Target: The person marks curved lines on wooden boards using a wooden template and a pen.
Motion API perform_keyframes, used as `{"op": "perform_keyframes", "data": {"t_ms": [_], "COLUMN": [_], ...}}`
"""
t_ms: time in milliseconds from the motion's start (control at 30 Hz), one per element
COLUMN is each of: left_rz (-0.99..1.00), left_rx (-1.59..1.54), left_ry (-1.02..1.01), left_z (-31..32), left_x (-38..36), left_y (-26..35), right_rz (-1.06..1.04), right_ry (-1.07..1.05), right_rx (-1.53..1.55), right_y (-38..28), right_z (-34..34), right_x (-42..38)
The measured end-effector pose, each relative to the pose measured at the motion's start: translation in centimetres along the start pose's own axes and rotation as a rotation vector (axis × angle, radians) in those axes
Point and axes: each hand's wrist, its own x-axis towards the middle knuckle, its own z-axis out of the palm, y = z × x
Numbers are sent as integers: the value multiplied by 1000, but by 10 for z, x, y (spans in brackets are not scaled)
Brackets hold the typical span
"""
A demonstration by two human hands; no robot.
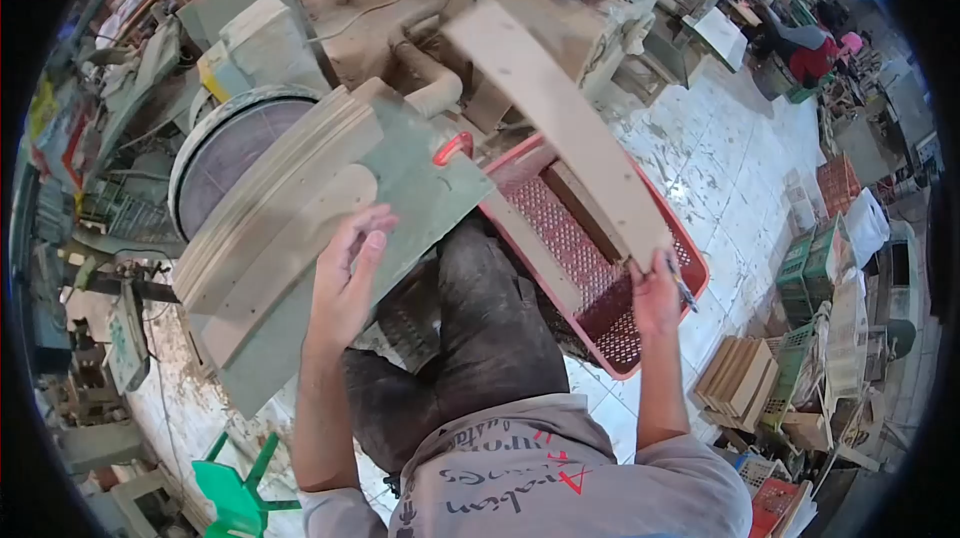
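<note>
- On the grey shirt (570, 478), the word "Arabian" can be read, printed in dark slanted letters with a red capital "A".
- Above and to the left of it, further dark lettering is carried by the same shirt; it is partly lost in folds, and only fragments such as "uro" and "nes" can be made out.

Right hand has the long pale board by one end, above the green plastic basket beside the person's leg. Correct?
Not quite: the head view shows that the basket is red, not green. The rest holds: the right hand has the long pale board by one end, above the basket beside the person's leg.
</note>
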Motion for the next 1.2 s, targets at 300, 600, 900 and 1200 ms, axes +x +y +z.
{"op": "perform_keyframes", "data": {"t_ms": [300,600,900,1200], "left_rz": [-24,45,6,-6], "left_rx": [160,363,460,513], "left_ry": [75,153,206,221], "left_z": [7,17,26,27], "left_x": [-5,-3,-1,0], "left_y": [-49,-37,-28,-30], "right_rz": [-39,-2,0,68], "right_ry": [367,511,476,557], "right_rx": [-215,-327,-228,-330], "right_y": [4,92,134,133], "right_z": [-153,-224,-237,-225], "right_x": [32,117,216,237]}}
